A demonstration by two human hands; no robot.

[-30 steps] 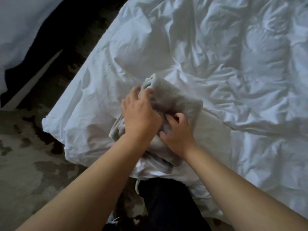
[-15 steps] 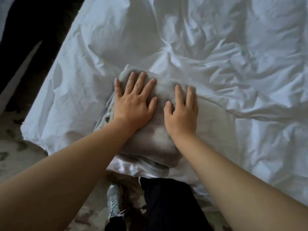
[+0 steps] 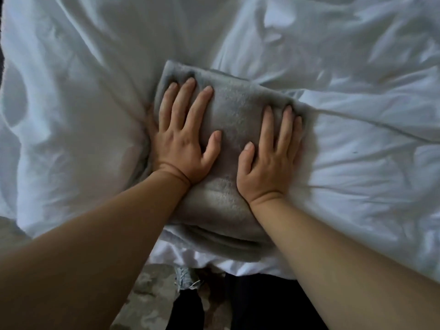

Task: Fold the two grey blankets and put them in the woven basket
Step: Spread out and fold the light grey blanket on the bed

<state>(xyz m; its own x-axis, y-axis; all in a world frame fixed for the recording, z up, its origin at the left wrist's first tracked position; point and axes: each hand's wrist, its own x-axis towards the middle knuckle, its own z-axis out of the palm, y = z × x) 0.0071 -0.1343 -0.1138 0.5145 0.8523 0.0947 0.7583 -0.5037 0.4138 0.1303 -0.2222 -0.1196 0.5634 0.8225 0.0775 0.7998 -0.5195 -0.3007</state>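
Note:
A grey blanket (image 3: 234, 115), folded into a thick bundle, lies on the white bed near its front edge. My left hand (image 3: 184, 136) presses flat on its left half with fingers spread and straight. On the right half rests my right hand (image 3: 271, 158), also flat, fingers reaching the bundle's right edge. Layered folds of the grey fabric show at the near side below my wrists. No second blanket and no woven basket are in view.
The rumpled white duvet (image 3: 357, 163) covers the bed all around the bundle. Below the bed's edge I see mottled floor (image 3: 147, 296), a pale shoe (image 3: 187, 279) and dark trouser legs (image 3: 257, 306).
A second ago my hands were curled, tucking the fabric. They have flattened onto the folded blanket and now press it down, spread wider apart. The view has moved closer over the bed.

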